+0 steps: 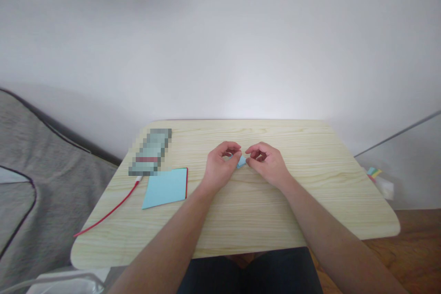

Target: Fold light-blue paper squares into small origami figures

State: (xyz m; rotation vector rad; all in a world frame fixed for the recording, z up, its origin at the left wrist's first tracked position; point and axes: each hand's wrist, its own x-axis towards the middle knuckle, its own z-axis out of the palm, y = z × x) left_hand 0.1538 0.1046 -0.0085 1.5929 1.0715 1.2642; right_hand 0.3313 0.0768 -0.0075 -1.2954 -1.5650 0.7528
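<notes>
Between my two hands, near the middle of the table, is a small piece of light blue paper point(241, 161), apparently folded. My left hand point(220, 165) has curled fingers, and its thumb lies over the left part of the paper. From the other side, the thumb of my right hand point(269, 164) meets the paper's right edge, with the fingers bent round above it. My fingers hide much of the paper, so its full shape does not show.
A stack of light blue paper sheets point(166, 189) with a red edge lies left on the pale wooden table point(248, 220). Behind it is a pixelated phone-like device point(150, 152) with a red cable point(113, 211). Beyond the right edge hangs a whitish bag point(385, 187) with coloured pieces. A white wall stands behind.
</notes>
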